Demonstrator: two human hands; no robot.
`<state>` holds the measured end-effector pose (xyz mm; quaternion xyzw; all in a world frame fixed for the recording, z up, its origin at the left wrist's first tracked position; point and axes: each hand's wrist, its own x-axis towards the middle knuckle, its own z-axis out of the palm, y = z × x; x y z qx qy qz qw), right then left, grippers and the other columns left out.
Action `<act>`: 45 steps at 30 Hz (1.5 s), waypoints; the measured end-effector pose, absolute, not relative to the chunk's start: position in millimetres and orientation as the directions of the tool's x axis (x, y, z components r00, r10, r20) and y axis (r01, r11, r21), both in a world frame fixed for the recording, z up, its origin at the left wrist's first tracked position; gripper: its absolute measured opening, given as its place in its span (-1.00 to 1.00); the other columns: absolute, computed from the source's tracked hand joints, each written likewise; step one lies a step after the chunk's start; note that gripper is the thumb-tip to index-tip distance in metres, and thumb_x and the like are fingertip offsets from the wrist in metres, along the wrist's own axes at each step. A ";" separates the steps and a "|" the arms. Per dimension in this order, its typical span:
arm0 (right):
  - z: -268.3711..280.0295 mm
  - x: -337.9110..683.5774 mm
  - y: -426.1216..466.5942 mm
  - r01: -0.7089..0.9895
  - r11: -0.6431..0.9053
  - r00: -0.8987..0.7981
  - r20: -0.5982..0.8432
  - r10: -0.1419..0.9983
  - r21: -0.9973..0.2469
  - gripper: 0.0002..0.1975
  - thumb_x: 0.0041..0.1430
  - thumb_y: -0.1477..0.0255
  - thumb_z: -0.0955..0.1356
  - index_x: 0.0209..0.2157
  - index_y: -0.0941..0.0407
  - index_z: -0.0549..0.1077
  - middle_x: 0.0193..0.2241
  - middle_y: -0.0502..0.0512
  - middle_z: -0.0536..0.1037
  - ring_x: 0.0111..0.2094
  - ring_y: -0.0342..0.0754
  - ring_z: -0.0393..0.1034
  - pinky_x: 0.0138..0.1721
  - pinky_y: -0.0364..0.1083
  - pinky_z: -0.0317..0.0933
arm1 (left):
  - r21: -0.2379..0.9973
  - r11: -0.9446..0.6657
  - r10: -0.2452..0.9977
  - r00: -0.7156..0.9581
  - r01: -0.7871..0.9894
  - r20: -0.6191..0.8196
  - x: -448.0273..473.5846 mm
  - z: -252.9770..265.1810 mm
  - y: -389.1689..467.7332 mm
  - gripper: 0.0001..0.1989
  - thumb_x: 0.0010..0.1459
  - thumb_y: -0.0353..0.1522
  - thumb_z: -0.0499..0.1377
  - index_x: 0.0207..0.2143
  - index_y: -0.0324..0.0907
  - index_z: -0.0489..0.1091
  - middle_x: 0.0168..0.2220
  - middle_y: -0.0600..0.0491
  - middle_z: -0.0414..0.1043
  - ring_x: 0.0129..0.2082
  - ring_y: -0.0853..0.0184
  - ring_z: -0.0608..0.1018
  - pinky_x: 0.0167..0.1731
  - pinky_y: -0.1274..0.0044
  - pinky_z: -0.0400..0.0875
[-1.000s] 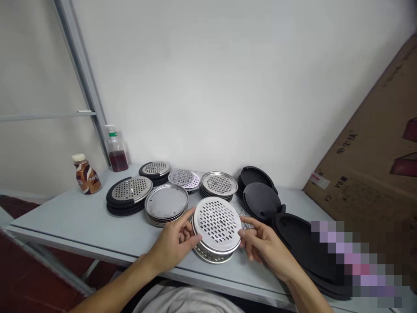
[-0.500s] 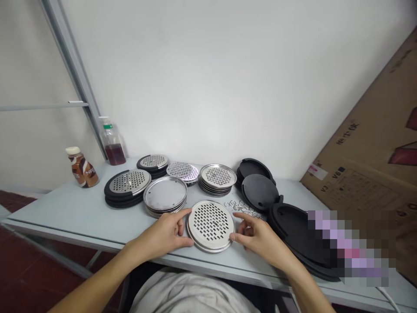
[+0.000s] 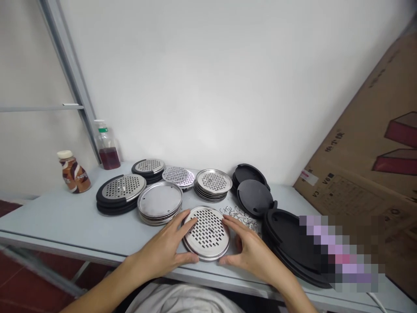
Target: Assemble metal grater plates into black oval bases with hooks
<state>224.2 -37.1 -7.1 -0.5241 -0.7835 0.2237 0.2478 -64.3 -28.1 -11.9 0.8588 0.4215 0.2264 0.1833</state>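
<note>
A round perforated metal plate, seated in a shallow metal tray, lies near the table's front edge. My left hand grips its left side, fingertips over the upper rim and thumb at the lower rim. On the other side, my right hand has its fingers at the upper right rim and its thumb at the lower right. Just behind my right hand is a heap of small metal rings. To the left stands a stack of plain metal trays; behind the plate is a stack with perforated tops.
Black-rimmed perforated discs are piled at the left, near loose perforated discs. Black round bases and a black disc sit at right. Two bottles stand far left. A cardboard box leans at right.
Both hands have closed in on the plate, their fingers now over its rim and thumbs along its lower edge. The view has shifted slightly.
</note>
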 end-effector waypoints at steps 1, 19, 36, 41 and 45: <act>-7.1 224.1 -36.6 0.714 0.351 -0.327 0.155 0.932 -0.606 -0.03 -0.18 0.03 0.55 0.25 0.14 0.31 0.30 0.34 0.25 0.28 0.26 0.17 0.25 0.17 0.09 | 0.509 -0.574 0.807 0.550 0.642 0.216 -63.4 -13.6 -25.7 -0.15 0.08 -0.12 0.35 0.36 0.03 0.08 0.42 -0.11 -0.10 0.35 -0.07 0.13 0.25 0.12 0.15; -3.9 224.0 -35.4 0.746 0.344 -0.327 0.136 0.935 -0.570 -0.12 -0.19 0.02 0.55 0.17 0.08 0.42 0.28 0.29 0.28 0.24 0.23 0.24 0.23 0.10 0.13 | 0.487 -0.564 0.809 0.565 0.667 0.162 -62.3 -18.1 -19.7 -0.11 0.04 -0.10 0.37 0.36 0.05 0.08 0.43 -0.07 -0.13 0.37 -0.05 0.08 0.29 0.13 0.06; 4.5 223.0 -36.2 0.697 0.328 -0.320 0.133 0.938 -0.637 -0.24 -0.05 0.03 0.49 0.15 0.07 0.42 0.27 0.33 0.29 0.22 0.23 0.26 0.19 0.16 0.17 | 0.442 -0.587 0.801 0.565 0.678 0.198 -63.5 -23.7 -18.4 -0.13 0.06 -0.12 0.37 0.36 0.04 0.07 0.43 -0.08 -0.11 0.36 -0.04 0.11 0.27 0.12 0.12; -4.8 219.7 -35.8 0.679 0.378 -0.298 0.234 0.925 -0.629 -0.28 -0.09 0.07 0.53 0.10 0.08 0.46 0.20 0.29 0.40 0.17 0.24 0.32 0.15 0.15 0.22 | 0.435 -0.594 0.798 0.564 0.677 0.212 -63.7 -23.5 -18.8 -0.14 0.07 -0.14 0.37 0.35 0.04 0.09 0.42 -0.07 -0.09 0.35 -0.04 0.13 0.26 0.14 0.16; -19.1 209.0 -33.5 0.690 0.359 -0.052 0.452 0.891 -0.628 -0.58 0.19 0.20 0.41 0.00 0.14 0.50 -0.06 0.26 0.59 -0.20 0.09 0.54 -0.10 0.07 0.40 | 0.411 -0.599 0.797 0.564 0.687 0.218 -64.5 -24.4 -19.4 -0.13 0.08 -0.14 0.36 0.36 0.06 0.05 0.42 -0.06 -0.10 0.34 -0.03 0.17 0.24 0.15 0.20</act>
